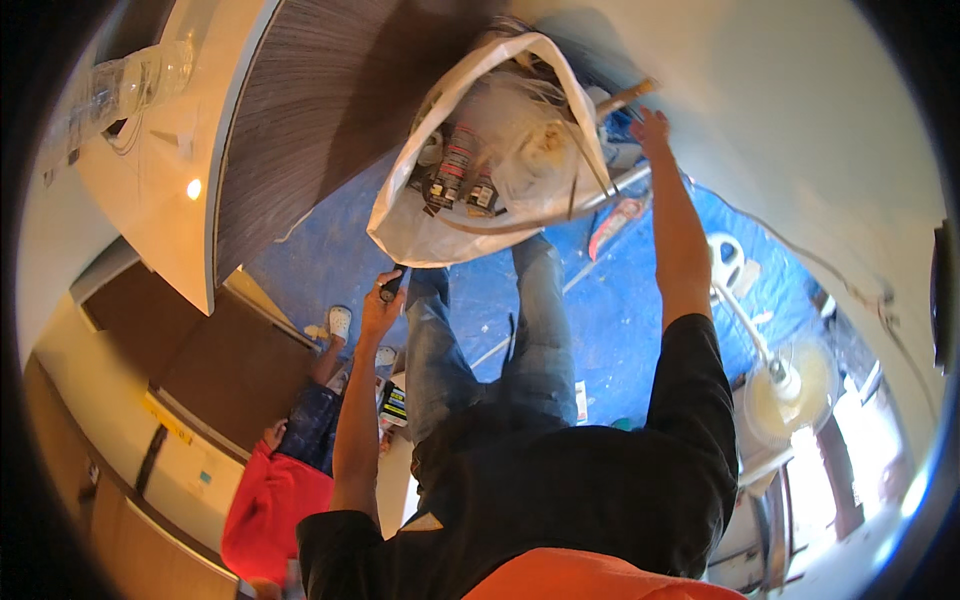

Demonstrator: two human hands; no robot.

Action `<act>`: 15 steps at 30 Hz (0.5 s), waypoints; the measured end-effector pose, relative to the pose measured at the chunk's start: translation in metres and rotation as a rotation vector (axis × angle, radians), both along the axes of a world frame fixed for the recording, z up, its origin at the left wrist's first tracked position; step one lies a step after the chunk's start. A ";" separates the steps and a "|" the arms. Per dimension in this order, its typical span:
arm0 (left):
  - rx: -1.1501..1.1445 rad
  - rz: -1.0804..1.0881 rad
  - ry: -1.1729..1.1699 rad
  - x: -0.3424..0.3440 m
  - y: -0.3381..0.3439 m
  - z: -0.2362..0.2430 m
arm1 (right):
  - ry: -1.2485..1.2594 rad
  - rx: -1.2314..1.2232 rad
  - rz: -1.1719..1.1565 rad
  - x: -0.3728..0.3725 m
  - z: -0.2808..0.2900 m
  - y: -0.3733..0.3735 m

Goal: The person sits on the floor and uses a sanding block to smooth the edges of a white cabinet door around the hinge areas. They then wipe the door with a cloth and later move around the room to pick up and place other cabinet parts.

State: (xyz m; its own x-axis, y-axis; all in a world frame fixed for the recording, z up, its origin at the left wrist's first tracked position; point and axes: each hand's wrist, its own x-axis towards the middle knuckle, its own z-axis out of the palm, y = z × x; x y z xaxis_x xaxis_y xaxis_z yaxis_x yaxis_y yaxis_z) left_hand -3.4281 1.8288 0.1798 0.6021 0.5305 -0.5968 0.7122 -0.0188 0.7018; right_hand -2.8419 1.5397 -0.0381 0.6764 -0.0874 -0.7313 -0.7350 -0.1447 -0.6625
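Observation:
My left hand [383, 292] is closed on a small black object [393, 283] just below a large white bag [415, 240]. The bag holds black cans with red markings [455, 160], clear plastic and other odds and ends. High on the right, my right hand [652, 128] is raised with its fingers apart, close to a wooden handle [625, 98] and some blue items behind the bag; its fingertips are hard to make out. A metal bar [627, 181] runs along the bag's right side.
A dark wood-grain panel [300, 100] stands at the upper left. A person in red [262, 500] is low at the left. A blue sheet [600, 320] covers the floor. A white stand fan [785, 380] and a cord along the wall [830, 140] are at the right.

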 end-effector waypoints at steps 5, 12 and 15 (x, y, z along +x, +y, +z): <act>0.116 -0.069 0.133 0.008 -0.014 0.009 | 0.072 0.309 0.116 0.055 -0.033 0.016; 0.048 0.000 0.139 0.003 -0.027 0.026 | -0.044 0.337 0.508 -0.031 0.012 -0.048; 0.091 -0.024 0.191 -0.014 -0.023 0.024 | -0.580 -0.158 0.984 -0.120 0.065 -0.098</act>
State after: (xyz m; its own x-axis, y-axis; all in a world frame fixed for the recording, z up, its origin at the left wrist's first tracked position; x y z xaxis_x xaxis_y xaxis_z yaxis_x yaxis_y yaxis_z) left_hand -3.4422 1.8054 0.2042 0.4960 0.5738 -0.6517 0.8305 -0.0946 0.5489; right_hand -2.9623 1.4422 0.0268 0.7336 0.6015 -0.3161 0.1509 -0.5978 -0.7873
